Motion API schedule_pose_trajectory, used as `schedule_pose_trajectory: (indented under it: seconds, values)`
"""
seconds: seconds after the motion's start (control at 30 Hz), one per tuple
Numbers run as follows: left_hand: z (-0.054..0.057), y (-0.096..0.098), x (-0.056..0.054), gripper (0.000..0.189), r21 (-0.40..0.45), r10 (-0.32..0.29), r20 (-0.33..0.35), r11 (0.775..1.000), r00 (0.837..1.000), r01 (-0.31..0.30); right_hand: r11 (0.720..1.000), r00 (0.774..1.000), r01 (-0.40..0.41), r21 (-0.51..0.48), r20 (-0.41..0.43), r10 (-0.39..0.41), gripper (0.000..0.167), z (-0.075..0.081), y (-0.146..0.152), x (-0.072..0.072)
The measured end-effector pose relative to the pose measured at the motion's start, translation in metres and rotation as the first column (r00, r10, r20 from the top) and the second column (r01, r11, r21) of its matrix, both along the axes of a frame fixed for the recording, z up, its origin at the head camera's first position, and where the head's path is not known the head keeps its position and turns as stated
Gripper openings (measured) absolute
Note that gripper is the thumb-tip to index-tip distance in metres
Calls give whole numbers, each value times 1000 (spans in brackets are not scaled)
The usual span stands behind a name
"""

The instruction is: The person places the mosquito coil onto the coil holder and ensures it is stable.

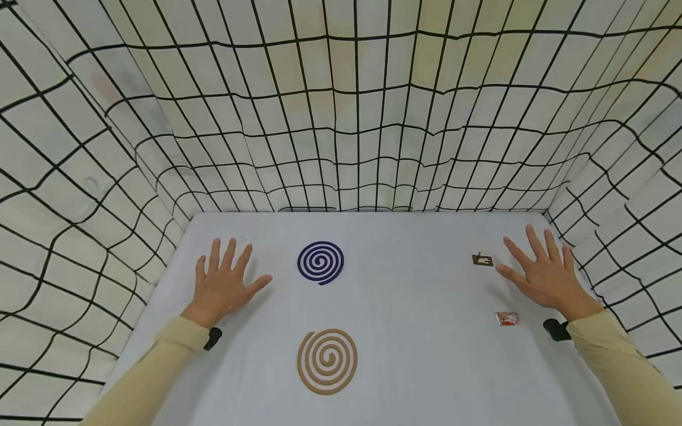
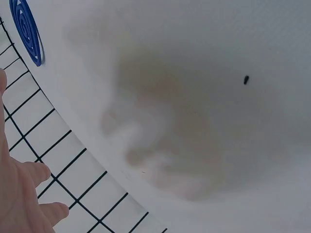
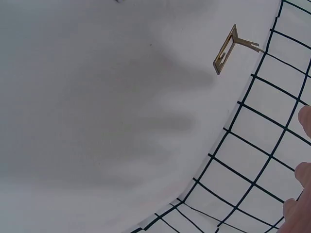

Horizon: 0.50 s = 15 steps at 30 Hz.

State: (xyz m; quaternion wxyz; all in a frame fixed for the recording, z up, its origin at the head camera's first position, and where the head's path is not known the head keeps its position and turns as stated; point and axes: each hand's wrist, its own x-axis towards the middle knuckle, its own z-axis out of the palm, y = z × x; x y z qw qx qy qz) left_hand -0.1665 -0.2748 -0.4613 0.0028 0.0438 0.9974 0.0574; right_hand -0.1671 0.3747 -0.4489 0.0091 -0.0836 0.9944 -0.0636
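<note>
My left hand (image 1: pixel 221 290) is held over the left side of the white table, fingers spread and straight, holding nothing. To its right lies a dark blue mosquito coil (image 1: pixel 319 260), also seen at the top left of the left wrist view. A tan mosquito coil (image 1: pixel 330 357) lies flat nearer to me. On the right side my right hand (image 1: pixel 549 281) is spread too, with nothing in it. Just left of its fingertips is a small brass-coloured metal coil stand (image 1: pixel 482 260), with a prong bent up. A small red-and-white packet (image 1: pixel 507 319) lies nearer to me.
Black grid netting (image 1: pixel 357 130) over white walls surrounds the white table (image 1: pixel 415 355) at the back and both sides. Dark wrist devices (image 1: pixel 556 329) sit under both cuffs. A tiny black speck (image 2: pixel 246 79) lies on the table near the left hand.
</note>
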Motion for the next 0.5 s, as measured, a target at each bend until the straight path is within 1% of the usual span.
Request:
schedule_pose_trajectory:
  seconds: [0.13, 0.27, 0.5]
  values:
    - [-1, 4, -3, 99, 4, -1, 3, 1000, 1000, 1, 1000, 1000, 5, -2, -2, -5, 80, 0, 1, -3]
    - [-1, 9, -5, 99, 11, -5, 3, 1000, 1000, 5, 1000, 1000, 7, 3, -2, -7, 80, -1, 1, -6]
    - [-1, 17, -9, 98, 7, -23, -15, 1000, 1000, 24, 1000, 1000, 10, 0, 4, -10, 81, -1, 1, -8]
